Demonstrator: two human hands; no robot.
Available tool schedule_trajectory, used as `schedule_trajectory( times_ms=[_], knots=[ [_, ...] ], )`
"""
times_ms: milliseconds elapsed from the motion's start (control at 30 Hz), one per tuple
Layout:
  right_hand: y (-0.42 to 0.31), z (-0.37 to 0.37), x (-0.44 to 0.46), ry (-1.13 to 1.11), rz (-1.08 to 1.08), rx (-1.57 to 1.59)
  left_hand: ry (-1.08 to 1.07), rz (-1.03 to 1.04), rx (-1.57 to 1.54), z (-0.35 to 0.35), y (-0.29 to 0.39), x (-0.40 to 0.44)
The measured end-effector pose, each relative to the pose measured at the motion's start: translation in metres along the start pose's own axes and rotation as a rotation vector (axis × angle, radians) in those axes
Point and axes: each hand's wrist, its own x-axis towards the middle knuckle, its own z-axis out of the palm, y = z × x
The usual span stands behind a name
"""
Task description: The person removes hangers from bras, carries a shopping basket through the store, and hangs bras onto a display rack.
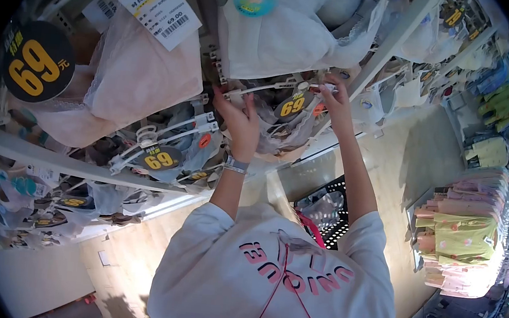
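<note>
A white clip hanger (267, 88) spans the space between my two hands, with a lace-edged bra (290, 133) hanging below it. My left hand (239, 124) is at the hanger's left end, its fingers curled about the clip and the thumb raised. My right hand (336, 102) pinches the right end, where the fingertips cover part of the clip. Between them hangs a round black price tag (293, 104) reading 69. Just above the hands is a white bra (278, 38) with a teal sticker (256, 0).
A pale pink bra (147, 66) with a paper label (159, 12) hangs at upper left. The rack's white rail (71, 156) runs below. Behind my torso stands a black perforated basket (338, 210) with clothing inside. Pajamas (465, 231) hang at right.
</note>
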Motion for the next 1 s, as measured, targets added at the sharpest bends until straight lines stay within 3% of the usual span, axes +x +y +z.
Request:
schedule_trajectory(
  times_ms=[100, 133, 233, 300, 367, 467, 567, 633, 733, 833, 933, 1000],
  knots=[
    [0.004, 0.006, -0.010, 0.087, -0.211, -0.142, -0.007, 0.017, 0.111, 0.002, -0.005, -0.019],
    [0.012, 0.005, -0.016, 0.186, -0.349, -0.356, -0.011, 0.025, 0.151, 0.001, -0.004, -0.030],
    [0.018, 0.011, -0.074, 0.316, -0.321, -0.521, -0.129, 0.147, 0.110, -0.010, 0.015, -0.078],
    [0.029, 0.012, -0.120, 0.328, -0.278, -0.576, -0.338, 0.357, 0.263, -0.017, 0.003, -0.141],
    [0.047, 0.005, -0.163, 0.286, -0.203, -0.709, -0.637, 0.553, 0.084, -0.024, 0.008, -0.161],
    [0.070, -0.020, -0.230, 0.244, -0.047, -0.836, -0.904, 0.410, -0.030, -0.019, -0.004, -0.172],
    [0.103, -0.054, -0.298, 0.304, 0.047, -0.857, -0.698, 0.140, 0.030, -0.006, -0.024, -0.159],
    [0.129, -0.074, -0.346, 0.302, 0.217, -0.896, -0.667, 0.053, -0.018, -0.003, -0.022, -0.148],
    [0.130, -0.079, -0.382, 0.249, 0.717, -0.724, -0.639, 0.003, -0.070, 0.003, -0.024, -0.143],
    [0.108, -0.066, -0.375, 0.199, 0.561, -0.667, -0.644, 0.019, -0.036, 0.007, -0.024, -0.147],
    [0.127, -0.060, -0.375, 0.078, 0.505, -1.025, -0.628, 0.109, 0.012, 0.008, -0.018, -0.150],
    [0.128, -0.063, -0.378, 0.126, 0.444, -0.961, -0.615, 0.160, -0.006, 0.008, -0.009, -0.154]
  ],
)
